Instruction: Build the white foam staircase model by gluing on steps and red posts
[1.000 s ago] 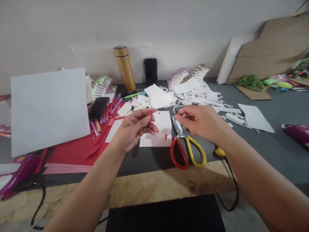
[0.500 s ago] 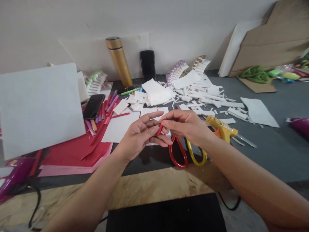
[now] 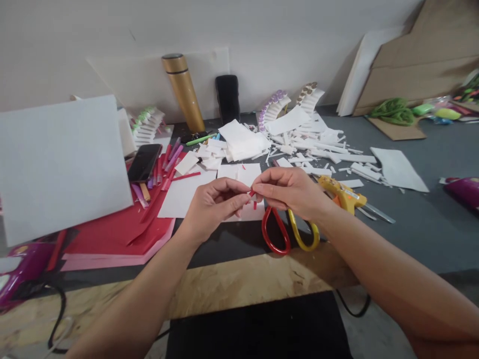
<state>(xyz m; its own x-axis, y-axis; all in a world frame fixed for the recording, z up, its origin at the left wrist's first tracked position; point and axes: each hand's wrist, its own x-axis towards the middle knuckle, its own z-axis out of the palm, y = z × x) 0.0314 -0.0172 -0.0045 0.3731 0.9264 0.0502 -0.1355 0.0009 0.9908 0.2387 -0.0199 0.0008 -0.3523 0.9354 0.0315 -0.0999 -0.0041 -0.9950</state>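
My left hand and my right hand meet above the table's front middle. Both pinch a small red strip between their fingertips; only a bit of it shows. Under them lie white paper squares with tiny red scraps. Scissors with one red and one yellow handle lie just below my right hand. A yellow glue gun rests to the right of my right wrist.
Red and pink sheets and a large white board lie at left, with a black phone and coloured strips. A gold flask and a black case stand at the back. White offcuts litter the right. A purple glue gun sits at front left.
My right hand left the scissors and came left to meet my left hand. Both now pinch the red strip, which my left hand alone held before. The view shifted slightly.
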